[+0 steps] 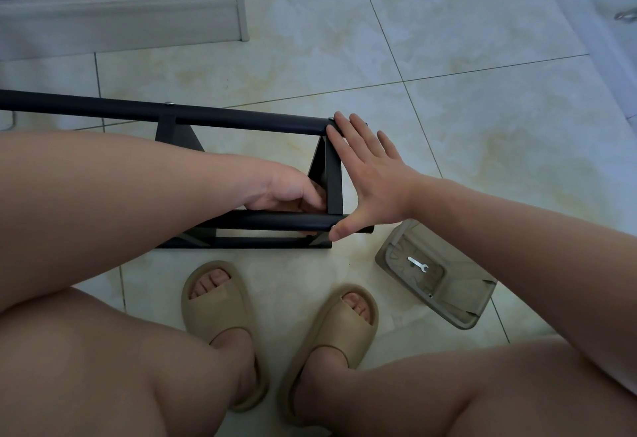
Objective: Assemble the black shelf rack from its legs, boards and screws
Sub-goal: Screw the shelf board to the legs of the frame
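Bare knees (103, 367) are filling the bottom of the view, and just past them a pair of tan sandals (220, 302) is resting flat on the pale tiled floor (465, 133).

Beyond the toes, the black shelf rack (333, 181) is lying on its side on the tiles. Its long axis is running left to right, its left part is passing out of view, and its end is facing right. The far leg (241, 117) is lying level and showing a small screw head (169, 103) on top. The near leg (275, 222) is lying parallel to it, closer to the feet.

The right hand (372, 178) is pressing flat against the rack's right end with its fingers straight and slightly spread. Its fingertips are reaching the far leg's end and its thumb is touching the near leg's end. The left hand (286, 191) is reaching down inside the frame beside the end board with its fingers curled (whether they are pinching anything, I cannot tell).

Near the rack's near right corner, under the right forearm, a grey-brown tray (458, 302) is sitting tilted with a small wrench (417, 264) lying in it. Tiles are stretching away to the right of the rack and beyond it. A grey cabinet base (120, 19) is standing well apart at the upper left.
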Available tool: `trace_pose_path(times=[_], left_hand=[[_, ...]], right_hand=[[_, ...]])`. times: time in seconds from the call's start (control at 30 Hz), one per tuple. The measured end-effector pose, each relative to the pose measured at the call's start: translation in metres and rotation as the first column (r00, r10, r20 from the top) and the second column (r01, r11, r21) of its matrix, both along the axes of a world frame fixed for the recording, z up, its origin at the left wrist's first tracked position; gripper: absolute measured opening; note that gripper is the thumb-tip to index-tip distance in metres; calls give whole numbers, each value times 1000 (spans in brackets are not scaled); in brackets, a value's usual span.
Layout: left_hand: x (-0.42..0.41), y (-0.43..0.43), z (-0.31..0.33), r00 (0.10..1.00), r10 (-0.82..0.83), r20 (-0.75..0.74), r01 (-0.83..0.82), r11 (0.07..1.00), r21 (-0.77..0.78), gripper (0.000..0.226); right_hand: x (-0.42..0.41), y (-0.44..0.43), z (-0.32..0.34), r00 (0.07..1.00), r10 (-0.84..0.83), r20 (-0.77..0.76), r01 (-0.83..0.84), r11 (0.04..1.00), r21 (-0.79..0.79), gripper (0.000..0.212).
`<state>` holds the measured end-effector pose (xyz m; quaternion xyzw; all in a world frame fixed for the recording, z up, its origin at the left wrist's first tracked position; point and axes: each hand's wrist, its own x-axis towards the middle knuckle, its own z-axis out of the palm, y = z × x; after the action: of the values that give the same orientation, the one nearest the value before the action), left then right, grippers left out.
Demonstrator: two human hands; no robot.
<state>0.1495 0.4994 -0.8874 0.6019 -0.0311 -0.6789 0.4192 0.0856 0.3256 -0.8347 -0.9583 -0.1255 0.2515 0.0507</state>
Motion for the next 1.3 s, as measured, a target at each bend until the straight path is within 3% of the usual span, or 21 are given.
trace_pose_path(times=[0.17,0.37,0.7,0.9,1.3], left_hand=[[0,-1,2,999,5,-33,-4,1000,30,24],[-1,-2,0,995,-54,83,48,995,83,36],[0,-1,-4,988,-5,156,5,1000,0,11],[-2,-1,-1,971,-16,239,19,1000,-7,11],[-2,1,3,968,-53,246,38,997,67,16]], right_hand=[[0,0,0,1000,0,-2,0,1000,5,159],[0,0,0,1000,-2,-1,2,1000,5,159],[-1,0,0,1000,-12,16,12,1000,5,158],[-2,1,1,999,-29,22,29,1000,-4,158],[-4,7,3,999,-44,25,45,999,-19,158]])
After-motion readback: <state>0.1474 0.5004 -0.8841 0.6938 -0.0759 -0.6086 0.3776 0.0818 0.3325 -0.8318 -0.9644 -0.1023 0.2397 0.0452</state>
